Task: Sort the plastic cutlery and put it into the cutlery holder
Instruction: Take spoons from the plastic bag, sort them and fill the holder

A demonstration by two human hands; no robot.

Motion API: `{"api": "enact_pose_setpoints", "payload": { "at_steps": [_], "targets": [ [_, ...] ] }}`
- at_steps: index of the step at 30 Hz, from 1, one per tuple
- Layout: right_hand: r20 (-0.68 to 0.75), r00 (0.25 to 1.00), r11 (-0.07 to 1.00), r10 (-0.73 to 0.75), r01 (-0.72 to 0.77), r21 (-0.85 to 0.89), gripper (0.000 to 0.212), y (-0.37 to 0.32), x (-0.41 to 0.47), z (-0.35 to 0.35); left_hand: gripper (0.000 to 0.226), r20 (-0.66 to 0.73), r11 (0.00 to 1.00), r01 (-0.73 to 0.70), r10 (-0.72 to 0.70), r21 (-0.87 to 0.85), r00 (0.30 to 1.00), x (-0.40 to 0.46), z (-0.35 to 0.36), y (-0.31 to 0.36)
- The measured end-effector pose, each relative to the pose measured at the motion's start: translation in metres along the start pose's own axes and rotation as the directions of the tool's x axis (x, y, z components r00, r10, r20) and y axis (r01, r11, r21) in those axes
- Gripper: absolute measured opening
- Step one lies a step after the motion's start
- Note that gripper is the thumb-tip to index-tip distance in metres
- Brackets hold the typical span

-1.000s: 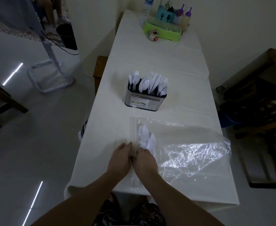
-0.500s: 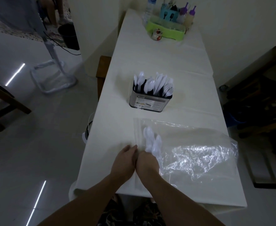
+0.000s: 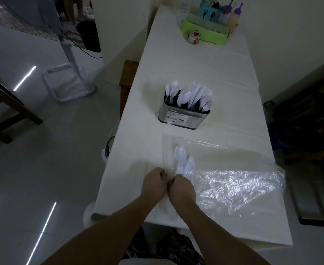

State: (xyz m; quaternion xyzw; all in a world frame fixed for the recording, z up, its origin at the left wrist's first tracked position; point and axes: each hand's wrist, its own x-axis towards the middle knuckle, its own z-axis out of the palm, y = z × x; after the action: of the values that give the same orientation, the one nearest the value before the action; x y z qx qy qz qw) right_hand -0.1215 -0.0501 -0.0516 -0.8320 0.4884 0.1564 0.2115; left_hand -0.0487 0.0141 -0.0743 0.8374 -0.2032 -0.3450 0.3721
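A metal cutlery holder (image 3: 182, 119) stands mid-table, packed with white plastic spoons and forks (image 3: 189, 96). Nearer me lies a clear plastic bag (image 3: 233, 180), crumpled on its right side. A small bunch of white plastic cutlery (image 3: 184, 163) sticks out from my right hand (image 3: 182, 188), which is closed around the handles at the bag's left end. My left hand (image 3: 153, 184) is curled right beside it, fingers pinched at the bag's edge; what it holds is hidden.
A green tray (image 3: 207, 33) with bottles and a blue caddy sits at the table's far end, a small ornament before it. The white-clothed table (image 3: 195, 69) has a fan stand on the floor to its left and dark wooden furniture to its right.
My left hand's fingers have curled in from flat to a pinch. Both hands stay at the bag's left end with the cutlery bunch.
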Motion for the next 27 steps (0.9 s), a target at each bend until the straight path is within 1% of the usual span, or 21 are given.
{"api": "enact_pose_setpoints", "payload": {
  "at_steps": [3, 6, 11, 14, 21, 27],
  "targets": [
    [-0.001, 1.0, 1.0, -0.01, 0.01, -0.028, 0.02, 0.001, -0.001, -0.001, 0.031, 0.065, 0.981, 0.165, -0.159, -0.103, 0.985, 0.012, -0.001, 0.001],
    [0.005, 0.999, 0.999, -0.032, 0.033, -0.027, 0.02, 0.005, -0.002, -0.002, 0.031, 0.146, 0.952, 0.241, -0.216, -0.186, 0.965, 0.018, -0.001, 0.001],
    [-0.001, 0.998, 0.997, -0.063, 0.063, -0.038, 0.023, 0.008, 0.0, -0.003, 0.029, 0.187, 0.929, 0.276, -0.233, -0.247, 0.954, 0.019, -0.002, 0.005],
    [0.003, 0.997, 0.995, -0.082, 0.082, -0.058, 0.023, 0.007, 0.0, -0.004, 0.023, 0.217, 0.906, 0.318, -0.263, -0.281, 0.94, 0.021, -0.001, 0.009],
    [-0.04, 0.997, 0.997, -0.072, 0.071, -0.019, 0.021, 0.004, -0.002, -0.001, 0.012, 0.249, 0.857, 0.382, -0.308, -0.346, 0.918, 0.02, -0.002, 0.012],
    [-0.01, 0.998, 0.998, -0.064, 0.064, -0.018, 0.023, 0.002, 0.002, -0.001, 0.013, 0.274, 0.84, 0.39, -0.301, -0.377, 0.913, 0.023, -0.001, 0.007]
  ]
}}
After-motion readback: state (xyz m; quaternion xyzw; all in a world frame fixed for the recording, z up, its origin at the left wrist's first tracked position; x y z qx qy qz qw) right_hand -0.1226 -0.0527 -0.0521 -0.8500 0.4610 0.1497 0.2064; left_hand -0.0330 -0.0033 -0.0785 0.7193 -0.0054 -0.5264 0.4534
